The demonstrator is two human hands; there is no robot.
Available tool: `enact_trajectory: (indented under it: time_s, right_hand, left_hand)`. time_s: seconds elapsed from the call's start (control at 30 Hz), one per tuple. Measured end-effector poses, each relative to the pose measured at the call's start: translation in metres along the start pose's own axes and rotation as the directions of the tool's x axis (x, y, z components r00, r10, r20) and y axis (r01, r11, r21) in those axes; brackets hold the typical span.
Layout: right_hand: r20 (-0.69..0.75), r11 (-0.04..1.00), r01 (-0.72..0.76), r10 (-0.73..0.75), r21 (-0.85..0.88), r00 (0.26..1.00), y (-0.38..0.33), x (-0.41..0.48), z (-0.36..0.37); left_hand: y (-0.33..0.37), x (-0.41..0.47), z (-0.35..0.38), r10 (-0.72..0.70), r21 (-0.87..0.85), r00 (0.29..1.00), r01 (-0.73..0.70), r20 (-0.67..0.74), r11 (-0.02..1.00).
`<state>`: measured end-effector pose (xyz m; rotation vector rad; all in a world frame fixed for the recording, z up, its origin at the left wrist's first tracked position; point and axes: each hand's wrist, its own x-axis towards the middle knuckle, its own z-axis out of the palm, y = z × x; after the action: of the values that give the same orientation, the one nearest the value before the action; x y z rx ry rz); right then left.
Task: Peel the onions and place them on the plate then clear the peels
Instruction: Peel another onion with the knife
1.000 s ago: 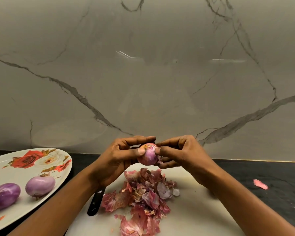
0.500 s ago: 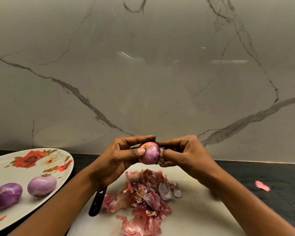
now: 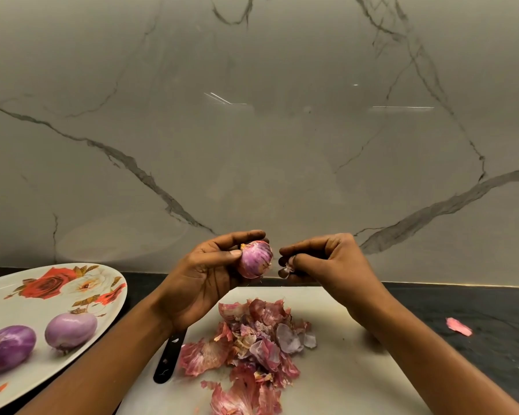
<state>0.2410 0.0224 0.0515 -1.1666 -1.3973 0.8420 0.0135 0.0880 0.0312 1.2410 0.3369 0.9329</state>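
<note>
My left hand (image 3: pixel 204 277) grips a small purple onion (image 3: pixel 255 259) above the far edge of the white cutting board (image 3: pixel 342 369). A little to its right, my right hand (image 3: pixel 321 262) pinches a small pale scrap of peel (image 3: pixel 288 268) between thumb and fingers, apart from the onion. A heap of pink and purple peels (image 3: pixel 252 342) lies on the board below both hands. Two peeled purple onions (image 3: pixel 8 347) (image 3: pixel 71 329) sit on the floral plate (image 3: pixel 81 283) at the left.
A black knife handle (image 3: pixel 168 359) pokes out from under my left forearm at the board's left edge. One stray pink peel (image 3: pixel 459 326) lies on the dark counter (image 3: pixel 477 313) at the right. A marble wall (image 3: pixel 252 130) rises right behind.
My right hand has pulled away to the right from the onion with a scrap of peel. The left hand has turned the onion slightly and keeps hold of it.
</note>
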Motion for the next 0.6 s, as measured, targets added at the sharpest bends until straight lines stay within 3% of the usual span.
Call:
enact_trajectory:
  time_s: [0.17, 0.43, 0.6]
  right_hand:
    - [0.134, 0.998, -0.047, 0.041, 0.042, 0.99, -0.0025, -0.003, 0.0033]
    - [0.106, 0.986, 0.096, -0.082, -0.137, 0.991, 0.0048, -0.0028, 0.0067]
    - [0.132, 0.998, 0.066, -0.064, -0.009, 0.989, 0.0014, -0.0028, 0.0039]
  left_hand:
    - [-0.0013, 0.0005, 0.0001, -0.001, 0.037, 1.0, 0.001, -0.01, 0.999]
    - [-0.0055, -0.0014, 0.0048, -0.032, 0.23, 0.998, 0.044, -0.053, 0.972]
    - [-0.0047, -0.0023, 0.0014, -0.032, 0.204, 0.999, 0.037, -0.028, 0.978]
